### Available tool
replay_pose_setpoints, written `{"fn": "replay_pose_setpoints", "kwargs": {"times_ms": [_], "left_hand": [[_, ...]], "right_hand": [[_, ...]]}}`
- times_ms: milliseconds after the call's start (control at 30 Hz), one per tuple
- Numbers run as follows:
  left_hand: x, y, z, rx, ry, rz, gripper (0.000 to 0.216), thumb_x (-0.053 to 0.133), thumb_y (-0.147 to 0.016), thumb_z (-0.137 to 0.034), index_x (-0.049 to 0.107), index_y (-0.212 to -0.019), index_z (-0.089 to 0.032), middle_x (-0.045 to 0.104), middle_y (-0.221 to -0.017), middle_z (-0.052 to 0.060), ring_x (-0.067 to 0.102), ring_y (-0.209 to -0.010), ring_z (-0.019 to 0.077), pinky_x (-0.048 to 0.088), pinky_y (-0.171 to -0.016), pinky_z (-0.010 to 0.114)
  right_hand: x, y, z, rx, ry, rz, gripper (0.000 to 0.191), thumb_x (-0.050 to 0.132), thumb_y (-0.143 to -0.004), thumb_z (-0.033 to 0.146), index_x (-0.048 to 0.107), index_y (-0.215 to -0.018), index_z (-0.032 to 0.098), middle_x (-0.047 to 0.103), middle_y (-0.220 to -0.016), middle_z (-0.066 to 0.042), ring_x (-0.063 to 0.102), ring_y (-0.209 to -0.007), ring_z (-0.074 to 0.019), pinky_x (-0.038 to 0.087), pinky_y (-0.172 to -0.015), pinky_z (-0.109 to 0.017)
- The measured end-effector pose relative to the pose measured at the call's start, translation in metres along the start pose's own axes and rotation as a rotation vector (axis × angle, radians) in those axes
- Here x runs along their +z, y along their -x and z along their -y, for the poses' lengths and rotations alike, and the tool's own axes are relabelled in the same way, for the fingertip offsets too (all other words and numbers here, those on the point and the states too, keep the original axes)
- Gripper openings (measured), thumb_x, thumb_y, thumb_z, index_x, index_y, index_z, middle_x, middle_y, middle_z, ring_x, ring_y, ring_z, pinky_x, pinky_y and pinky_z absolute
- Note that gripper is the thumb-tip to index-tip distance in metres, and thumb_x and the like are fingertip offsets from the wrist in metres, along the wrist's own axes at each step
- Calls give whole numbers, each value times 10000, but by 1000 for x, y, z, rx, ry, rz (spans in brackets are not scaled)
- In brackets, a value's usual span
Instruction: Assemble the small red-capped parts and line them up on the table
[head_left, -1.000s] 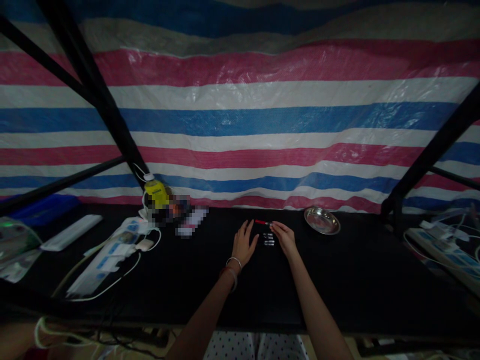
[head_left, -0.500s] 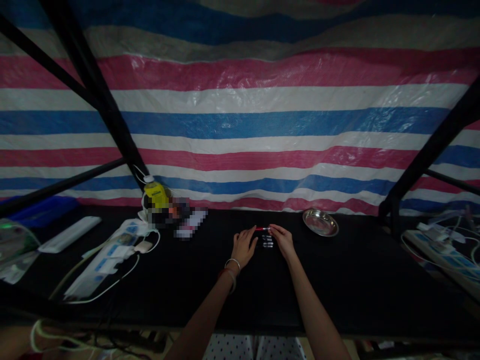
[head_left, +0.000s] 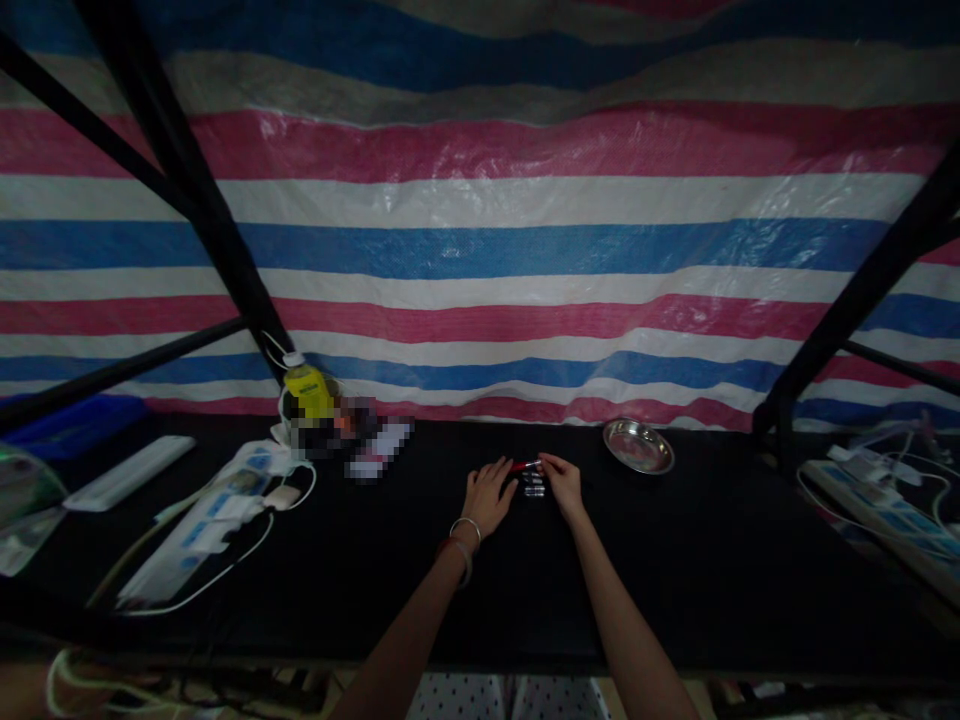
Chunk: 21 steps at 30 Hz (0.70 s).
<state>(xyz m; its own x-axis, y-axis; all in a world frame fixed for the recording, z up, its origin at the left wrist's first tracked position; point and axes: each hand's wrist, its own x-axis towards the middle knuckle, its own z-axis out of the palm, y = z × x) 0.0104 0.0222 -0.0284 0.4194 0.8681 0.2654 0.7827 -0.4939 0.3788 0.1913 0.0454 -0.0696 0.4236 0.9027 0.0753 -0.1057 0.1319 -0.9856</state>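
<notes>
A slim red pen-like stick (head_left: 525, 466) with a silver end lies crosswise between my hands. My right hand (head_left: 564, 484) pinches its silver end between thumb and fingertips. At the red end is my left hand (head_left: 489, 496), palm down, its fingers stretched out and the thumb apart. The left fingertips touch or nearly touch the stick. Just below it, several dark sticks with shiny silver bands (head_left: 535, 487) lie side by side on the black table (head_left: 525, 590). The left ends of these dark sticks are hard to make out against the tabletop.
A round metal dish (head_left: 639, 446) stands right of my hands. To the left are a blurred flat item (head_left: 381, 448), a yellow-labelled bottle (head_left: 309, 388) and a white power strip (head_left: 202, 525) with cords. Another power strip (head_left: 877, 505) lies far right. Striped sheeting (head_left: 525, 320) hangs behind.
The red stick has come slightly nearer to the dark sticks, its right end lowered a little with my right hand. My left hand has hardly moved.
</notes>
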Motion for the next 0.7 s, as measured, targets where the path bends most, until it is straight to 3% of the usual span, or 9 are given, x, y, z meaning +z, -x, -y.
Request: {"fn": "replay_pose_setpoints", "kwargs": {"times_ms": [167, 533, 700], "left_hand": [[-1, 0, -1, 6, -22, 15, 480, 298, -926, -462, 353, -1362, -266, 370, -1424, 60, 364, -1251, 234, 276, -1005, 454], [2, -1, 0, -3, -62, 40, 482, 289, -923, -477, 426, -1321, -241, 388, -1411, 75, 373, -1248, 243, 289, -1012, 456], [3, -1, -1, -21, -59, 42, 490, 286, -922, -484, 425, -1321, -238, 387, -1412, 71, 368, -1255, 242, 284, -1019, 460]], "right_hand": [[-1, -3, -6, -29, 32, -41, 335, 658, -610, 403, 719, -809, 141, 706, -709, -75, 635, -608, -197, 519, -651, -345], [-2, -3, -8, -162, 152, -53, 204, 613, -633, 328, 714, -733, 182, 698, -797, -73, 635, -745, -218, 502, -736, -366], [-7, -5, -3, -181, 114, -96, 306, 534, -703, 381, 698, -840, 161, 683, -893, -100, 628, -730, -192, 506, -698, -350]]}}
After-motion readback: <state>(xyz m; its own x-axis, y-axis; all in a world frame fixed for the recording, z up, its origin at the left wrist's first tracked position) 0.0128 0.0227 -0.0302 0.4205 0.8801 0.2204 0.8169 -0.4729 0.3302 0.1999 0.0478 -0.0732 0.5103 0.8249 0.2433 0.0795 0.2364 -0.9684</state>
